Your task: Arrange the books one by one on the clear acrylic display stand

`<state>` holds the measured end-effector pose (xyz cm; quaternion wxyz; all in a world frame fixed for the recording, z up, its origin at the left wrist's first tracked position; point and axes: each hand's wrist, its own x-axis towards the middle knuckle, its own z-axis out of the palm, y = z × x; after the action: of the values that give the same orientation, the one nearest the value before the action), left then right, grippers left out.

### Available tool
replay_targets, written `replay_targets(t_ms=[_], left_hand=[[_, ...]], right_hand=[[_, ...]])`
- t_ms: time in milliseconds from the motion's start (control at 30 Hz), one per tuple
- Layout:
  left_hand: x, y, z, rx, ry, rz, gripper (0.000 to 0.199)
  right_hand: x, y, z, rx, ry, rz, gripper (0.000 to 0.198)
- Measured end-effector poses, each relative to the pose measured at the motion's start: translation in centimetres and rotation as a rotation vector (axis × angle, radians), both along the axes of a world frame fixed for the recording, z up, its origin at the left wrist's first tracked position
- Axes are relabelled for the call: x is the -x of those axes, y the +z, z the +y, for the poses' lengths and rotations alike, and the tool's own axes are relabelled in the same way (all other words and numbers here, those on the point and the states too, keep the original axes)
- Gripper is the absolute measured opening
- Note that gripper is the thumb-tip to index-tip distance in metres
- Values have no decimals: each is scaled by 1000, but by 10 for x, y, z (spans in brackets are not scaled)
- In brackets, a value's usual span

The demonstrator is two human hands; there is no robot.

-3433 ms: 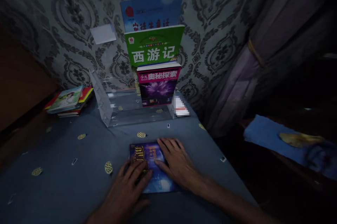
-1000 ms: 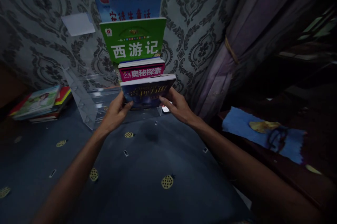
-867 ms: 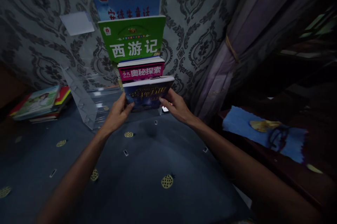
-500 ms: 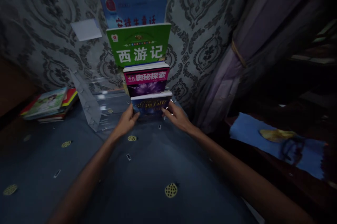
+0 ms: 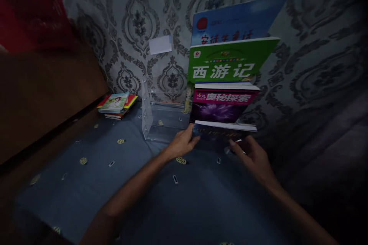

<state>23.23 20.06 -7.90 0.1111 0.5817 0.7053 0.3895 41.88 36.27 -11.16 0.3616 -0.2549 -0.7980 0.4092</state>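
A dark blue book (image 5: 221, 132) stands at the front of a tiered row, its top edge facing me. My left hand (image 5: 184, 141) is closed on its left edge, thumb in front. At its lower right corner my right hand (image 5: 254, 157) grips with thumb and bent fingers. Behind it rise books with a purple and pink cover (image 5: 218, 109), a green cover (image 5: 227, 61) and a blue cover (image 5: 238, 18), each higher than the one in front. The clear plastic stepped rack (image 5: 147, 114) extends to the left of the books.
Several books lie stacked (image 5: 116, 103) on the patterned blue cloth (image 5: 138, 206) at left. A brown wooden panel (image 5: 48, 95) borders the cloth, with a red object (image 5: 34, 15) above it. A white card (image 5: 160, 45) is seen against the patterned wall (image 5: 172, 3). Dark curtain folds (image 5: 324, 122) hang at right.
The view has turned left, so the books and rack appear farther right. The wooden panel and red object have come into sight. Both hands remain at the dark blue book.
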Motion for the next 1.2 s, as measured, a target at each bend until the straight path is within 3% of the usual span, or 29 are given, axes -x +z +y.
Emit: replay_targets(t_ms=[167, 267, 367, 500, 633, 800, 933, 1067, 1200], left_hand=[[4, -1, -13, 22, 16, 167, 38], [21, -4, -41, -51, 129, 351, 31], [61, 0, -81, -68, 373, 469, 23], [138, 18, -130, -4, 791, 496, 31], [205, 37, -149, 140, 1051, 523, 39], [249, 37, -140, 350, 1120, 547, 54], [270, 35, -134, 497, 1109, 525, 54], [286, 53, -139, 581, 1090, 497, 49], [292, 74, -153, 584, 1158, 497, 50]], right_hand=[[-1, 7, -6, 20, -59, 12, 43], [-3, 9, -9, 38, -74, -11, 39], [-7, 9, -16, 77, -158, -14, 48], [-18, 10, -31, 183, -230, 25, 69], [-35, 2, -44, 154, -227, -46, 64], [-49, -26, -50, 118, -157, -122, 60], [-50, -45, -48, 86, -115, -148, 56], [-49, -54, -46, 72, -127, -148, 51], [-49, -52, -46, 97, -109, -143, 50]])
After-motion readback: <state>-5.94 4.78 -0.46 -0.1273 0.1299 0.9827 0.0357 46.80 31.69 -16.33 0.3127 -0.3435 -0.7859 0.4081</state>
